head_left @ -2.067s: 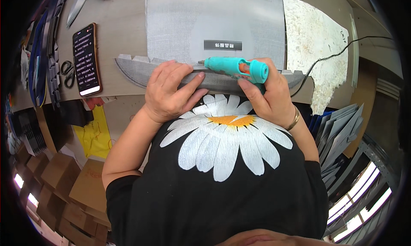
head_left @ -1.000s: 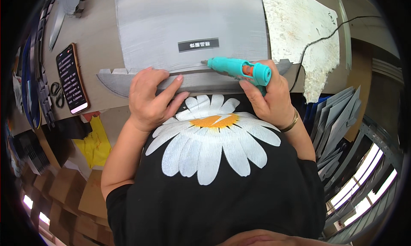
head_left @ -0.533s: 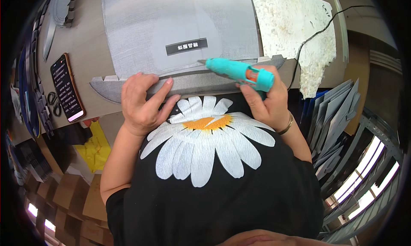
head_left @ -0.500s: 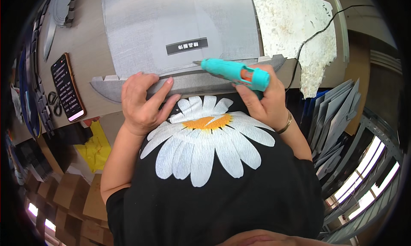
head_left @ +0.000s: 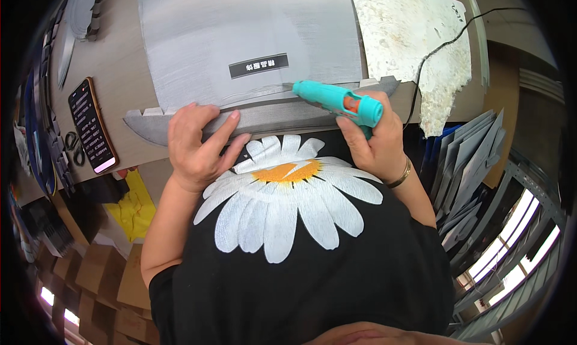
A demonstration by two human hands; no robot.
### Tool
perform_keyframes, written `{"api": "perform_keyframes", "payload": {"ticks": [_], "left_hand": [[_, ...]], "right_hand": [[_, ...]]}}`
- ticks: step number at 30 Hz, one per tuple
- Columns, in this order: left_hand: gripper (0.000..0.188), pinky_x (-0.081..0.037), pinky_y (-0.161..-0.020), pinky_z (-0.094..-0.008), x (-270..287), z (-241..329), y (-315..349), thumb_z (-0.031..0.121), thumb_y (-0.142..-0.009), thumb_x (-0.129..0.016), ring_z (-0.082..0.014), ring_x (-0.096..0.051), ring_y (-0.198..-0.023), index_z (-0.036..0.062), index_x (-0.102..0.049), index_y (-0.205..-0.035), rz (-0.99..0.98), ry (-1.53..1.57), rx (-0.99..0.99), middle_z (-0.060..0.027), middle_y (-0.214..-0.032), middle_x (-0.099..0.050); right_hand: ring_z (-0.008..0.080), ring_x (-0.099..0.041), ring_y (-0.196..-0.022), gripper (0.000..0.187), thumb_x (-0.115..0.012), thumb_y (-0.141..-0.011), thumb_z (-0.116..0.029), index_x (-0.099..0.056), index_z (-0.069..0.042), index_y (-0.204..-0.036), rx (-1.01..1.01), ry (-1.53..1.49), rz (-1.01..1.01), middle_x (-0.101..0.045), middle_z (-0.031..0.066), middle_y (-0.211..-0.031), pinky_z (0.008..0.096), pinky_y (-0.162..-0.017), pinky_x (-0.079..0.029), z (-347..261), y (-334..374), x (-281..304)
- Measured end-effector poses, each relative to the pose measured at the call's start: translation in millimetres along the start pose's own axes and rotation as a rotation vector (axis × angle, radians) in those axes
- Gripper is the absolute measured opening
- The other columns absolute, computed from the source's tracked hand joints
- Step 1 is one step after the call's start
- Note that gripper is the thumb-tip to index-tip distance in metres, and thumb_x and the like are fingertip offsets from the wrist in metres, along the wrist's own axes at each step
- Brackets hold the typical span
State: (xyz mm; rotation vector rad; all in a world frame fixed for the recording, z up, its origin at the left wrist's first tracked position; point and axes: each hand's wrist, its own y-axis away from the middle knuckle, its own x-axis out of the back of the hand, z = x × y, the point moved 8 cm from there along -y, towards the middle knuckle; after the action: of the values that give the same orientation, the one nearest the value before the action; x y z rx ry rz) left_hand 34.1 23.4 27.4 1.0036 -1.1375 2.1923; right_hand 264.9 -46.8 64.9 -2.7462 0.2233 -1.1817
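Note:
A teal hot glue gun (head_left: 333, 100) is gripped in my right hand (head_left: 378, 138), its metal nozzle pointing left, close to the near edge of a large grey panel (head_left: 252, 33). The panel carries a dark rectangular label (head_left: 259, 66). Along its near edge lies a long curved grey strip (head_left: 276, 118) with notched flaps. My left hand (head_left: 201, 138) holds the strip left of its middle, fingers bent over it and the thumb near its front edge. Whether glue lies on the edge is too small to tell.
A phone (head_left: 94, 126) and black scissors (head_left: 74, 148) lie at the left. A ragged white sheet (head_left: 421, 45) crossed by a black cord (head_left: 445, 46) is at the right. Grey panels (head_left: 472, 159) stand below on the right, cardboard boxes (head_left: 102, 273) at lower left.
The glue gun's nozzle has shifted slightly right along the panel's edge. The panel and strip sit a little further left in view. Both hands keep their holds.

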Motion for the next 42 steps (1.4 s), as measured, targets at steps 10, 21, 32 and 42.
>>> {"api": "perform_keyframes", "payload": {"ticks": [10, 21, 32, 42], "left_hand": [[0.041, -0.049, -0.085, -0.0453, 1, 1, -3, 0.024, -0.064, -0.087, -0.0257, -0.059, -0.092, 0.0097, -0.076, -0.1, 0.008, -0.019, -0.006, -0.0087, -0.103, -0.059], [0.044, -0.048, -0.091, -0.0458, 1, 1, 0, 0.016, -0.062, -0.086, -0.029, -0.057, -0.097, 0.0068, -0.077, -0.105, -0.033, -0.004, -0.001, -0.0126, -0.106, -0.06], [0.053, -0.043, -0.097, -0.0497, 13, 1, -3, 0.021, -0.066, -0.085, -0.0278, -0.057, -0.104, 0.0121, -0.072, -0.117, -0.212, -0.123, 0.071, -0.0102, -0.112, -0.059], [0.044, -0.046, -0.092, -0.0467, 25, 8, 2, 0.02, -0.065, -0.085, -0.0235, -0.059, -0.096, 0.0139, -0.075, -0.108, -0.082, -0.064, -0.019, -0.0048, -0.102, -0.06]], "right_hand": [[0.0315, -0.067, -0.063, 0.028, -0.073, -0.089, -0.013, -0.058, -0.001, -0.109, -0.071, 0.036, 0.043, -0.066, 0.0135, -0.078, 0.0353, -0.058, -0.051, 8, 13, 17], [0.0319, -0.066, -0.064, 0.027, -0.072, -0.09, -0.014, -0.058, -0.002, -0.109, -0.046, -0.021, 0.04, -0.066, 0.0135, -0.08, 0.0359, -0.059, -0.051, 7, 9, 9], [0.0054, -0.051, -0.06, 0.027, -0.059, -0.101, -0.021, -0.058, -0.001, -0.118, -0.519, -0.574, 0.243, -0.07, 0.0087, -0.088, 0.0192, -0.053, -0.039, 66, 4, 50], [0.0055, -0.054, -0.063, 0.047, -0.069, -0.093, -0.04, -0.064, 0.001, -0.117, -0.713, -0.183, 0.073, -0.071, 0.0057, -0.086, 0.0219, -0.054, -0.043, 176, -36, 116]]}}
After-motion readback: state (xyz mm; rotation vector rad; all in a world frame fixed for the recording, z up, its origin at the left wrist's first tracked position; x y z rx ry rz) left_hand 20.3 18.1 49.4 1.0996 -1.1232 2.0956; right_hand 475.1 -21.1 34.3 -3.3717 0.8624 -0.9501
